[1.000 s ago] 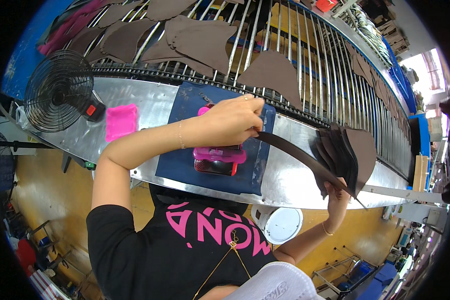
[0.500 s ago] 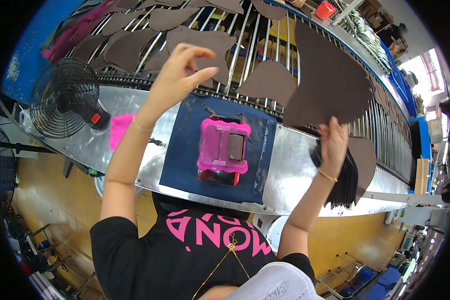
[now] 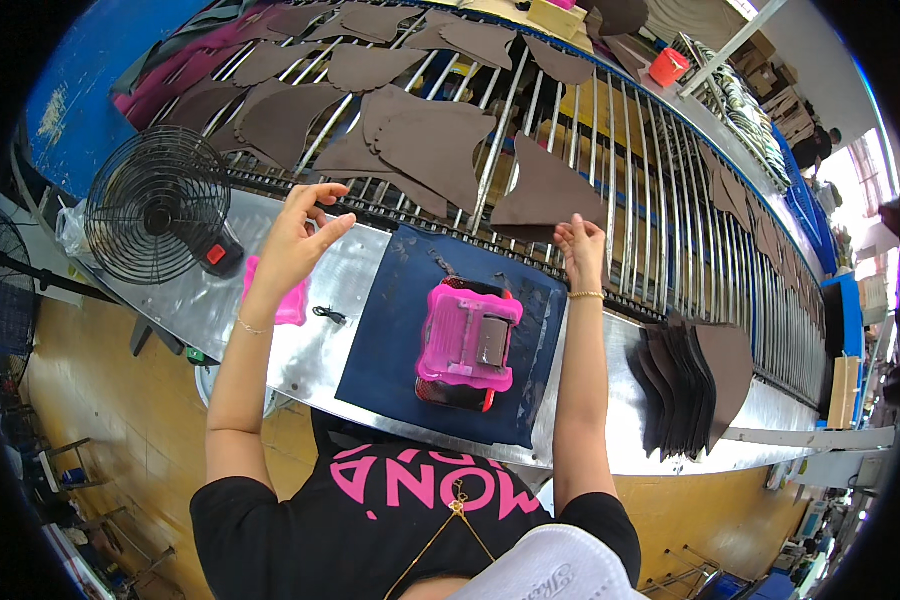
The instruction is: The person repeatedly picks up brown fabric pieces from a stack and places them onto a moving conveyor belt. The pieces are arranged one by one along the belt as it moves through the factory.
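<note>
My right hand (image 3: 580,250) is at the conveyor's near edge, its fingers closed at the lower right corner of a brown leather-like cut piece (image 3: 548,185) lying on the rollers. A darker edge shows beneath that piece. Above the table's left part, my left hand (image 3: 305,235) is raised and empty, its thumb and fingers apart. Between my forearms a bright pink tray (image 3: 450,340) with a small roller (image 3: 493,341) rests on a black and red object (image 3: 452,394). Under them lies a dark blue mat (image 3: 380,375). To the right, a fanned stack of brown cut pieces (image 3: 685,385) sits on the table.
A roller conveyor (image 3: 660,190) runs along the metal table's far side, with several overlapping brown pieces (image 3: 425,145) at left. A black fan (image 3: 157,215) stands at left, near a pink pad (image 3: 288,300) and a short black cable (image 3: 329,315). A red container (image 3: 669,67) stands beyond.
My right hand has moved left and toward the conveyor, and the large piece it held up is now down on the rollers. My left hand has drawn back, lower and left.
</note>
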